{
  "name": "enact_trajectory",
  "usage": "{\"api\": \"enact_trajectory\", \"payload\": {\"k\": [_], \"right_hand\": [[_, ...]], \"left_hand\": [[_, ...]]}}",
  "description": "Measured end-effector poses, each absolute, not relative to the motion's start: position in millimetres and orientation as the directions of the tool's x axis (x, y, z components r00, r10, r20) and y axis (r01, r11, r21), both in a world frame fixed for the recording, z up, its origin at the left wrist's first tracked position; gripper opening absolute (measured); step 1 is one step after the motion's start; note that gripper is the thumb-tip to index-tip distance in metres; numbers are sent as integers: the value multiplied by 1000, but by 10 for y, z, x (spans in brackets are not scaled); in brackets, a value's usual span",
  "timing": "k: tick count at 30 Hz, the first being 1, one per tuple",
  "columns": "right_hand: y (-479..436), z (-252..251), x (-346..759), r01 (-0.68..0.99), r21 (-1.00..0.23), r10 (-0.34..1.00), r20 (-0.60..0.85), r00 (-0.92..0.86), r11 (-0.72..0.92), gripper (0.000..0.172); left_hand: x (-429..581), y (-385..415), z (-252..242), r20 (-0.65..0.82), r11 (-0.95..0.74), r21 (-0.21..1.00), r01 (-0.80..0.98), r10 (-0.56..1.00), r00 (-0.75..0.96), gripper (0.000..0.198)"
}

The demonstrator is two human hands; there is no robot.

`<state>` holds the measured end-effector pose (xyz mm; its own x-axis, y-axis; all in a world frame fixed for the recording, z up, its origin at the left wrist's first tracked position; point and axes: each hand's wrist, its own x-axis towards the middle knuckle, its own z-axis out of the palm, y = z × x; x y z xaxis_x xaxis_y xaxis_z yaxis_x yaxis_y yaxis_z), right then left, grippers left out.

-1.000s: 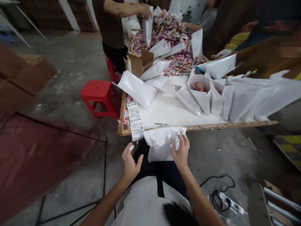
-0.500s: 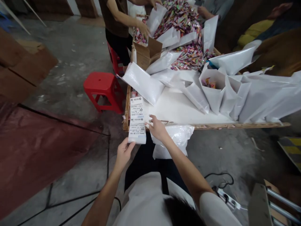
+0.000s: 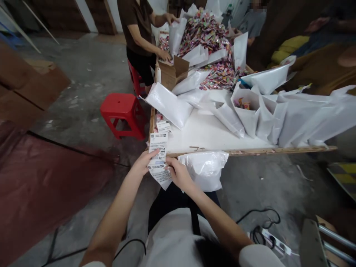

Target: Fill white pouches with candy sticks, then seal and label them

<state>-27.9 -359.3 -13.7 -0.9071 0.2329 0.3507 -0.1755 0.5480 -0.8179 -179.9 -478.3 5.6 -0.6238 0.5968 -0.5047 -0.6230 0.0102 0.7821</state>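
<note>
Several black-printed rectangular labels (image 3: 158, 141) line a bent white paper strip (image 3: 159, 175); left hand (image 3: 142, 162) and right hand (image 3: 179, 173) pinch it, grip closed.

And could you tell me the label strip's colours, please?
The label strip is mostly white with black print, in the head view.

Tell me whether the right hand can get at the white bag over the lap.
Probably yes: the white bag is right beside the right hand, with nothing visible between them. That hand is at the label strip, though, so it would likely have to release that first.
</note>
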Motion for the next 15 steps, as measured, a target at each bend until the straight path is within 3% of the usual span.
{"api": "enact_trajectory", "payload": {"k": [9, 15], "right_hand": [[-3623, -42, -7, -116, -665, 206, 386, -899, 738, 36], [-3676, -106, -22, 18, -570, 346, 473, -810, 821, 16]], "left_hand": [[-1524, -4669, 88, -506, 18, 829, -559, 449, -737, 25], [-1482, -4601, 30, -458, 56, 868, -493, 474, -753, 31]]}}
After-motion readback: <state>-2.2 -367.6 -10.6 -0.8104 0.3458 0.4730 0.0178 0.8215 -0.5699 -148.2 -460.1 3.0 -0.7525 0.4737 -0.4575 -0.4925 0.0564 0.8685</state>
